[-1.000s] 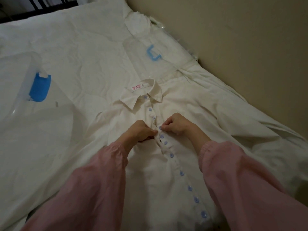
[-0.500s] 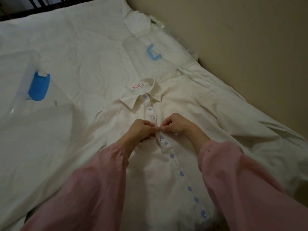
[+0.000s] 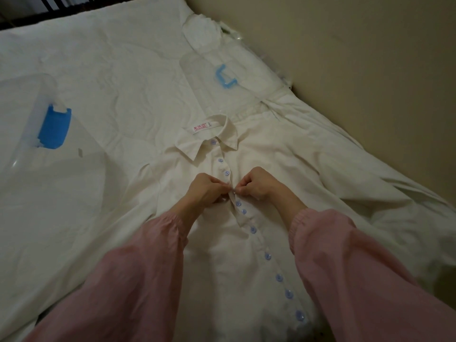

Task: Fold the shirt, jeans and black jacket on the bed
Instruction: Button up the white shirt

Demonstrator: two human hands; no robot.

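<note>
Left hand: our left hand (image 3: 207, 191) is curled, its fingertips pinching the shirt's front edge at the button row.
Right hand: our right hand (image 3: 256, 183) is curled too and pinches the facing edge; the two sets of fingertips almost touch.
Grip spot: we hold the placket a little below the collar (image 3: 209, 138); whether a button sits between the fingertips we cannot tell.
Buttons: pale blue buttons (image 3: 267, 255) run in one line above and below our hands.
Shirt: the white shirt (image 3: 222, 255) lies front up, spread flat on the bed (image 3: 111, 70).
Long axis: it runs from the collar at the far end to the hem nearest us, slanting toward the lower right, roughly along the wall (image 3: 345, 58).
Neck label: a white label (image 3: 200, 126) with red print shows inside the collar.
Sleeves: pink sleeves (image 3: 138, 280) cover both our forearms.
Further out: a clear plastic piece with a blue clip (image 3: 53, 128) lies to the left, and a second blue clip (image 3: 225, 76) lies beyond the collar.
</note>
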